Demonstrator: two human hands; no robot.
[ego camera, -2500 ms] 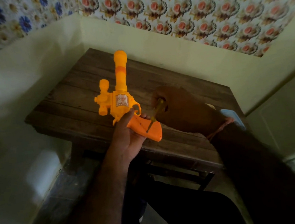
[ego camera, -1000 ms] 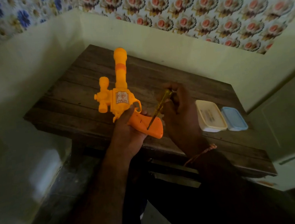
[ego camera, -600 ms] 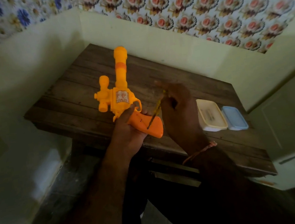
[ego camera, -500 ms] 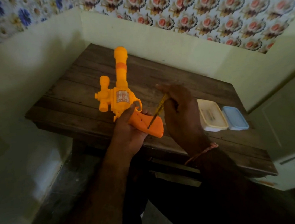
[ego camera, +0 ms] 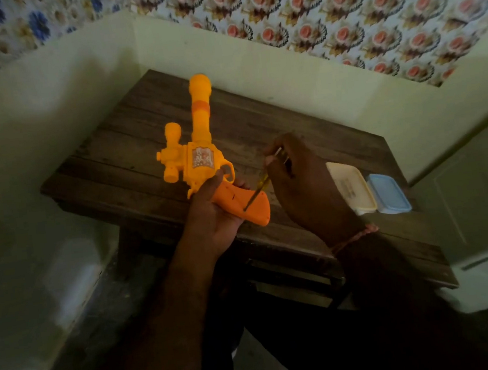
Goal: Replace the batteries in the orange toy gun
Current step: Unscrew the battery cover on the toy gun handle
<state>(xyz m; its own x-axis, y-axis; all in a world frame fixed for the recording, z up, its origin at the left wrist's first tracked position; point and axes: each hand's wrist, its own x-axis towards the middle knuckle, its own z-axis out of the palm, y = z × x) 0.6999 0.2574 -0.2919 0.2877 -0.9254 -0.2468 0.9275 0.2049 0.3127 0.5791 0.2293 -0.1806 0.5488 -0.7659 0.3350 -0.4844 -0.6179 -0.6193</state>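
Looking hard to see: room is dim; the screwdriver handle is mostly hidden inside the right hand, only the thin shaft shows.
Hidden: the grip's under side, covered by the left hand.
Toy gun: held above the near edge of the wooden table; long axis runs from the grip near the person to the barrel, pointing away toward the wall.
Left fingers: wrapped round the grip.
Right fingers: pinching the screwdriver, its tip on the grip.
Beside: cream box touching blue box.
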